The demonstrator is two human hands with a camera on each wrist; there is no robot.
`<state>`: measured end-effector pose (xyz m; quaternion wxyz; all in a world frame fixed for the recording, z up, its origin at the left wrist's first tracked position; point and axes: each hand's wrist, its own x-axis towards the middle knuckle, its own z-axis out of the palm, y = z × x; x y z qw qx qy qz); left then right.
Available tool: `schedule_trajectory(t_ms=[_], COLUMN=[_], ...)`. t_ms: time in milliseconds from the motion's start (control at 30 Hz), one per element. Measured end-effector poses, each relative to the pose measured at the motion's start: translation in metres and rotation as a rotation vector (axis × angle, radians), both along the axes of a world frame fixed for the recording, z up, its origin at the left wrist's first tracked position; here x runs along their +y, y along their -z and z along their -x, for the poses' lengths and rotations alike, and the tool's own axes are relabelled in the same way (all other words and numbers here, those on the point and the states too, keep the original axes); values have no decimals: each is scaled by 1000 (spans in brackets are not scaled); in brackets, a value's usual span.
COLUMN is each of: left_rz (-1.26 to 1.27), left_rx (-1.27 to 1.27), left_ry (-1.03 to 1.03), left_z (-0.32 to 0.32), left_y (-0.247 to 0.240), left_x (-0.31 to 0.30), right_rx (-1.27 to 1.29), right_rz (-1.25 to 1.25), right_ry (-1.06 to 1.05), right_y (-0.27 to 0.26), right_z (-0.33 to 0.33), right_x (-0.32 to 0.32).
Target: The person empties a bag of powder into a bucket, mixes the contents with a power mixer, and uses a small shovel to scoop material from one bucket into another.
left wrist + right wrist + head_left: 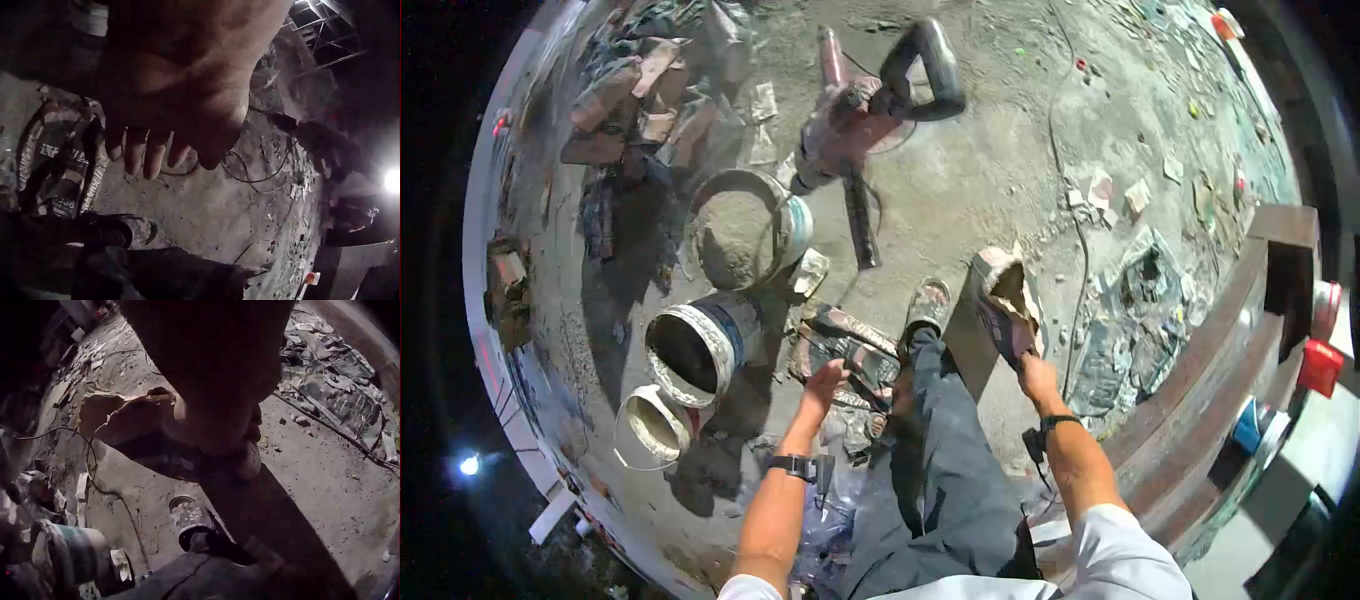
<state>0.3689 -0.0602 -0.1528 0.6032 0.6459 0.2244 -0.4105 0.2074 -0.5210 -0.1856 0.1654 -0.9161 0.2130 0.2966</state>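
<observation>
My right hand (1038,380) grips the end of a torn-open paper bag (992,318), held up beside my right leg. In the right wrist view, the bag's ragged brown mouth (125,415) spreads out to the left of the hand, and the gripping fingers are partly in shadow. My left hand (828,382) holds nothing. Its fingers (152,153) hang fairly straight in the left wrist view. Below and near it, a dark printed bag (59,162) lies on the floor by my foot.
Left of me stand a large bucket of grey material (798,225), a dark-insided bucket (730,325) and a small pail (683,430). A red power tool (850,130) with a black loop handle is ahead. A cable (1055,130) crosses the floor; brown planks (1190,400) lie right.
</observation>
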Motion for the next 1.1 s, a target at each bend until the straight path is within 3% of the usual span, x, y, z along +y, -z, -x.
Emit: schedule_trajectory(t_ms=[100,167,200,300,333,367,467,500,600,633,667,700,733,767,800,900,967,1033,1100], left_rz=[-16,72,173,195,228,265,349,67,-86,-107,-161,-158,-252,-347,-369,-307,-297,-340,-285], left_rx=[93,-11,-38,-186,-93,0,-42,-68,-107,-159,-72,-77,-102,-127,-257,-267,-286,-406,-351], left_ry=[13,-38,-159,-194,-182,-168,-258,-218,-194,-151,-91,-113,25,165,248,406,484,589,678], left_z=[-70,-110,-120,-169,-185,-198,-218,-227,-230,-228,-233,-233,-229,-223,-209,-188,-171,-151,-151], left_y=[-45,-65,-52,-95,-92,-86,-89,-104,-116,-110,-139,-145,-147,-147,-136,-169,-164,-146,-158], left_x=[-57,-89,-98,-146,-155,-162,-193,-207,-206,-199,-188,-176,-166,-155,-143,-102,-75,-49,-28], right_rx=[83,104,132,120,152,-53,-81,-78,-143,-282,-277,-472,-524,-458,-543,-656,-601,-383,-176], right_rz=[-26,-96,-106,-140,-164,-247,-299,-230,-150,-282,-127,-285,-256,2,-150,-181,-196,-20,-90], right_ry=[3,32,59,60,34,31,-54,-33,76,92,-50,173,83,-155,-165,-445,-757,-1238,-1361], right_y=[-6,-16,-18,-23,-28,-26,-70,-78,-82,-45,-122,-41,-56,-158,-201,-269,-275,-231,-205], right_z=[-7,-15,-18,-16,-18,-5,-35,-43,-82,-81,-161,-147,-200,-279,-326,-428,-459,-459,-433], right_x=[-4,-4,-3,-2,-2,-5,-19,-27,-74,-110,-94,-154,-159,-116,-91,-21,24,51,88])
